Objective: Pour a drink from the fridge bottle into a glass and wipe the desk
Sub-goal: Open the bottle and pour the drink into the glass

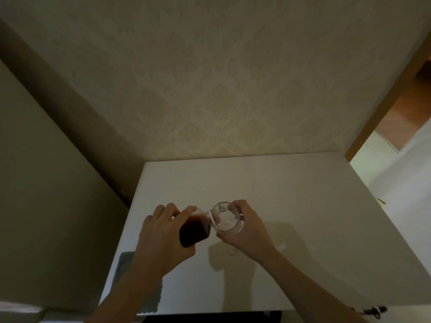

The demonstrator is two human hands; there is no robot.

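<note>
A patterned wall (210, 78) filled most of the head view, with a plain panel (35, 183) running down the left side and a doorway (401, 108) opening at the far right. Below it the white desk (303, 206) stretched toward the camera, its far edge meeting the wall. A grey cloth (127, 262) lay flat near the desk's front left corner, partly covered by the left forearm, which crossed over it. The left hand (161, 236) was wrapped around the body of the bottle (194, 229), fingers curled over its top side, the bottle tipped to the right with dark drink inside. Its open neck sat right at the rim of the glass (227, 219), touching or just over it; which could not be told. The right hand (247, 231) clasped the glass from the right, fingers closed around its wall. The glass looked clear inside. Both hands cast soft shadows on the desk just in front of them.
</note>
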